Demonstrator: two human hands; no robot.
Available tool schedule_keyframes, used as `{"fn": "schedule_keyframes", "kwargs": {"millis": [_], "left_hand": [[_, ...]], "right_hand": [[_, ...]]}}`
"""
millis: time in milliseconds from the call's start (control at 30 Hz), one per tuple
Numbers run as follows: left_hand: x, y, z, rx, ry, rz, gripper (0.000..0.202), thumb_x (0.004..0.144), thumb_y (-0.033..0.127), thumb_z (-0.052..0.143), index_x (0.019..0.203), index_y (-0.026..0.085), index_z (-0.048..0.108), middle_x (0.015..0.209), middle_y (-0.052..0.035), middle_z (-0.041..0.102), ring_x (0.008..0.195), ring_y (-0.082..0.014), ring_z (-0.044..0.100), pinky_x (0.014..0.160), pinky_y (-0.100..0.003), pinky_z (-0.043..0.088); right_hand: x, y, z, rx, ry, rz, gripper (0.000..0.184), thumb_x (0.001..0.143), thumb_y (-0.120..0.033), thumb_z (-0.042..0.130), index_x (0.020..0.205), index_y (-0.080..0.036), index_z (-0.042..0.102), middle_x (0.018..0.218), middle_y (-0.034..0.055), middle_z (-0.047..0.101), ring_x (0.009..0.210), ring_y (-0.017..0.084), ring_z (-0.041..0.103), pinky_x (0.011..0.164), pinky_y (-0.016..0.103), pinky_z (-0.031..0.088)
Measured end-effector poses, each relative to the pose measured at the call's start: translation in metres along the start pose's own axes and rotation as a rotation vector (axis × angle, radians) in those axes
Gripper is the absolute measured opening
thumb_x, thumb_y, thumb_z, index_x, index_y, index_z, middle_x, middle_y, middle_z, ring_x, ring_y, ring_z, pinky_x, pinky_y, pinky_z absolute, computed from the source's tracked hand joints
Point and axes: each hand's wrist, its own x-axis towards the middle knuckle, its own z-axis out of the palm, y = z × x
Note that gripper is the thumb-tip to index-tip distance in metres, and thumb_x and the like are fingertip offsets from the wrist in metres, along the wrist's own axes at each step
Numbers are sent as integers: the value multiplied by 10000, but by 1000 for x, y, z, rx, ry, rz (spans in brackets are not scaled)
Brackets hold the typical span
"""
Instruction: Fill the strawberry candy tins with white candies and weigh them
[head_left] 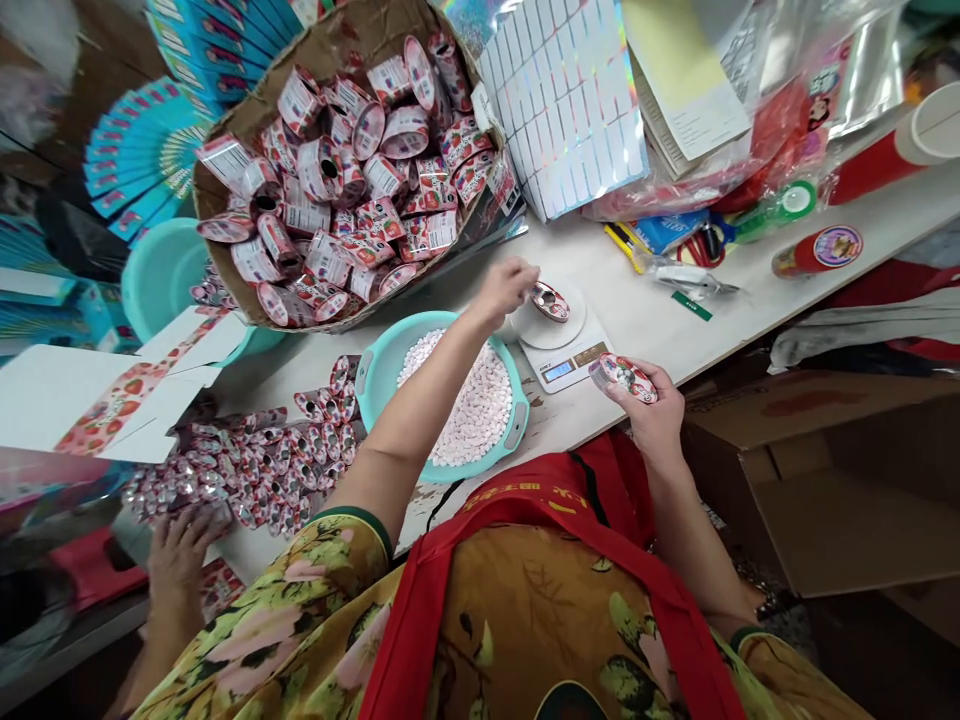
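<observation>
My left hand [507, 291], fingers closed together, is over the left side of a digital scale [568, 368]; whatever is in its fingers is too small or hidden. On the scale's round white plate lies an oval strawberry-printed container [550, 301] with a hole in its top, beside my fingertips. In my right hand [656, 410], off the scale's lower right corner, is a similar strawberry-printed container [628, 378], with its opening facing up and pale pieces showing inside. Below my left forearm stands a turquoise basin [369, 385] of small white pellets [480, 405], partly covered by the arm.
A cardboard box [217, 250] heaped with open strawberry-printed containers stands at the back. Many small containers [262, 470] cover the table's left side, where another person's hand [180, 550] rests. A yellow cutter [628, 247], pliers [694, 278] and a jar [817, 252] lie right.
</observation>
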Motion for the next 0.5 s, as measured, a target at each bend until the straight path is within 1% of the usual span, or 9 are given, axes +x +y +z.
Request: {"fn": "schedule_keyframes", "kwargs": {"millis": [67,100,167,267,333,433,500], "left_hand": [[-6,-2,-11,-223,36,-130,292,893,400,633,759,194,476,517,99,312,431,-56,257,470,-182,192],[-9,-4,-15,-279,38,-166,302,891,418,641,771,196,473,511,109,282,416,-47,227,457,-178,158],[-16,-10,-19,-277,17,-162,278,869,379,673,777,188,494,509,109,284,407,-38,213,447,-179,129],[-22,-18,-18,-99,-18,-41,177,837,283,677,779,166,558,526,81,356,440,-51,269,466,-195,178],[-22,-21,-15,74,-21,85,125,823,272,671,823,157,623,569,49,450,508,-82,377,512,-211,256],[-18,-24,-12,328,-52,263,191,819,285,660,969,176,706,727,-1,631,698,-150,547,641,-247,369],[-13,-27,-10,466,-102,328,241,815,290,659,1030,204,725,858,-16,706,820,-181,603,729,-264,402]], "right_hand": [[1,0,-4,19,41,-15,484,614,-347,893,1056,-214,746,1025,30,772,901,197,715,876,355,577],[1,0,-6,27,64,-23,484,612,-339,893,1055,-212,746,1014,27,771,893,195,715,873,354,579],[2,1,-11,31,106,-40,482,607,-328,890,1052,-209,747,1006,23,769,882,189,713,861,348,580],[2,4,-17,30,157,-60,480,589,-317,896,1032,-201,752,996,24,766,871,180,705,840,330,576],[2,7,-20,40,170,-63,484,580,-314,897,1026,-196,749,991,25,763,871,179,704,842,331,574],[-1,13,-20,50,167,-63,493,592,-327,884,1043,-193,737,1000,29,758,885,191,711,853,351,579],[-2,17,-20,46,166,-60,494,601,-335,873,1053,-193,732,1008,33,756,890,196,712,853,358,582]]}}
